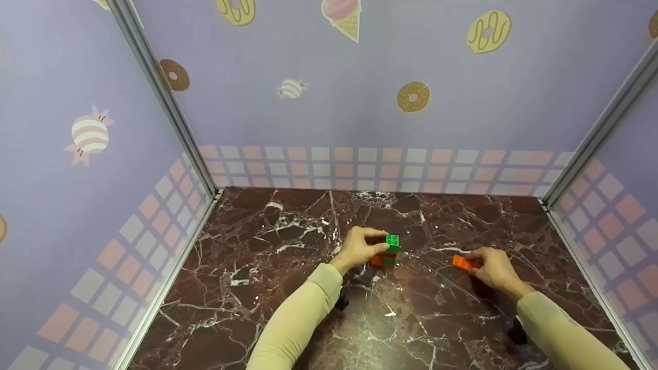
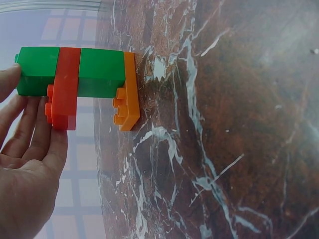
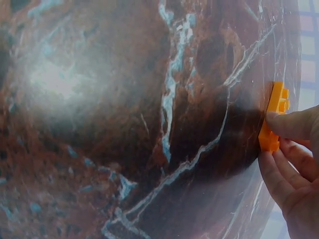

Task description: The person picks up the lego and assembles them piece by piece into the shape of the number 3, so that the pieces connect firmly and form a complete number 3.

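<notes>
Several toy building blocks form an upright stack near the middle of the table. From the top down, the left wrist view shows a green block, a flat red block, a second green block and a flat orange block on the tabletop. The red and orange ones jut out to the same side. Thumb and fingers of my left hand pinch the top green block. To the right of the stack, my right hand pinches a separate flat orange block by its near end, its studs showing.
The dark red marbled tabletop stretches around the blocks. Purple panels printed with sweets stand at the back and both sides, with metal frame strips at the corners. Small dark objects sit below each forearm.
</notes>
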Action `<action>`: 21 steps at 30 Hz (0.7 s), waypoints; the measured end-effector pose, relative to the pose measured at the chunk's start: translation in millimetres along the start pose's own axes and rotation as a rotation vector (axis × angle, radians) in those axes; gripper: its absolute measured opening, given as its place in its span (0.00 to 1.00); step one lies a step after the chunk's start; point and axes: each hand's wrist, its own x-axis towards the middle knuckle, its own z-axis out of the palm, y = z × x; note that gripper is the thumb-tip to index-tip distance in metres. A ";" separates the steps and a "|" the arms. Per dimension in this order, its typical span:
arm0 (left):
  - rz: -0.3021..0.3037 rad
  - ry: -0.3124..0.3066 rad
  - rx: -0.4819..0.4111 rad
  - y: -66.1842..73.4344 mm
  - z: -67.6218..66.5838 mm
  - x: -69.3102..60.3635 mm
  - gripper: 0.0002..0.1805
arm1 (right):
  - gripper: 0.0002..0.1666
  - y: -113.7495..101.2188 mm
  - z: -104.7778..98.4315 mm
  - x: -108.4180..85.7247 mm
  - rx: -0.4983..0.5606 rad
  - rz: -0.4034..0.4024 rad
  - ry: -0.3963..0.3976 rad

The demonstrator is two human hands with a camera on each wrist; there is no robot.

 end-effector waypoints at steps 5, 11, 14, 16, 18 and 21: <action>0.014 -0.005 0.012 -0.3 0.0 0.6 0.18 | 0.16 0.1 3.2 -2.2 -0.014 -0.025 0.032; 0.003 -0.007 0.038 -2.1 0.9 1.0 0.19 | 0.16 1.0 3.1 -2.4 -0.023 -0.031 0.038; -0.009 -0.013 0.035 -1.6 0.8 0.8 0.19 | 0.16 0.0 2.6 -2.4 -0.022 -0.019 0.042; -0.015 -0.012 0.028 -1.2 0.7 0.5 0.19 | 0.16 -1.0 2.1 -2.2 -0.022 -0.012 0.041; -0.022 -0.009 0.027 -0.7 0.5 0.2 0.19 | 0.16 -1.8 1.8 -1.7 -0.019 -0.003 0.040; -0.034 -0.005 0.022 -0.5 0.3 -0.1 0.19 | 0.17 -4.1 2.0 -0.7 -0.005 0.022 0.030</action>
